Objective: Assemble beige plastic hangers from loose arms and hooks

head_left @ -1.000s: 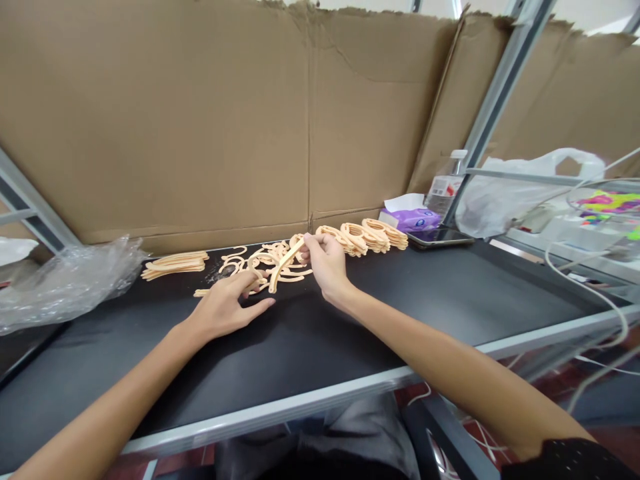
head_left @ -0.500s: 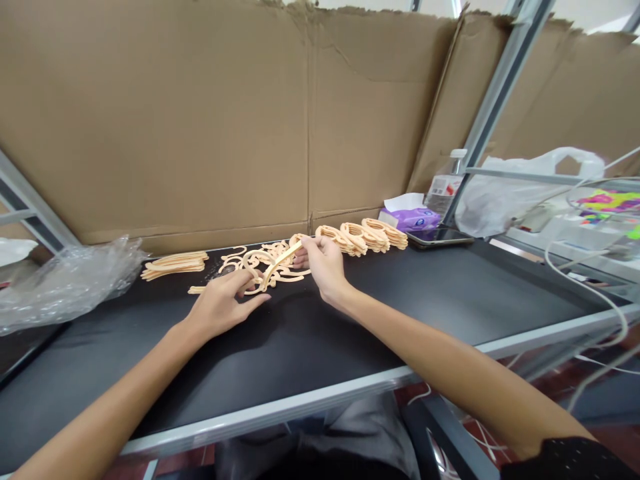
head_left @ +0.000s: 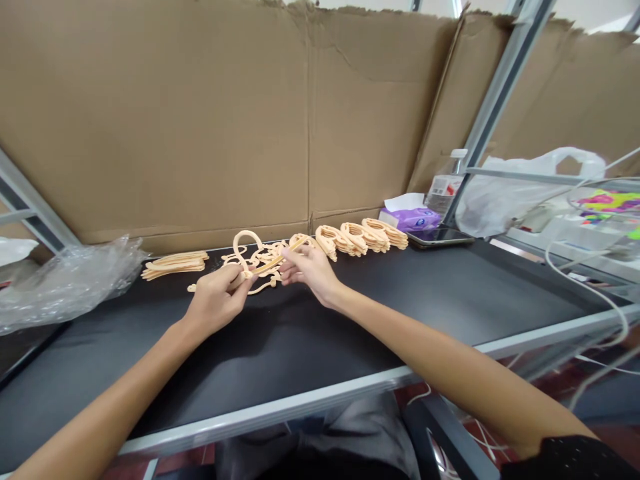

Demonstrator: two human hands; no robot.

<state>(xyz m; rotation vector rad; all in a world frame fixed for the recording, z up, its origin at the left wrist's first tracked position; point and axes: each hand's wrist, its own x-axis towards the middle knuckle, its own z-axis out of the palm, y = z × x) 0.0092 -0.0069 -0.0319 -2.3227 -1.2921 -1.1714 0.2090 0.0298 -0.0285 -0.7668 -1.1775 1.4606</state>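
Observation:
My left hand (head_left: pixel 220 295) is closed, thumb against fingers, at the lower end of a beige curved piece (head_left: pixel 246 235) whose loop rises above the fingers. A long flat beige strip (head_left: pixel 267 267) runs from there to my right hand (head_left: pixel 311 272), pinched between its thumb and fingers. Whether loop and strip are joined is hidden by my left fingers. Behind and below both hands spreads a loose pile of beige curved pieces (head_left: pixel 257 290). Several stacks of looped beige pieces (head_left: pixel 356 239) stand in a row just right of my right hand.
A stack of long beige strips (head_left: pixel 175 265) lies back left, near crumpled clear plastic wrap (head_left: pixel 95 280). At back right are a purple tissue pack (head_left: pixel 410 219), a clear bottle (head_left: pixel 445 187) and a dark tablet (head_left: pixel 440 236). Cardboard (head_left: pixel 200 120) walls the rear; white cables (head_left: pixel 590 287) hang right.
My left hand has closed and lifted the curved piece, its loop now standing higher. My right hand has moved slightly left and down, and the strip lies flatter between the hands.

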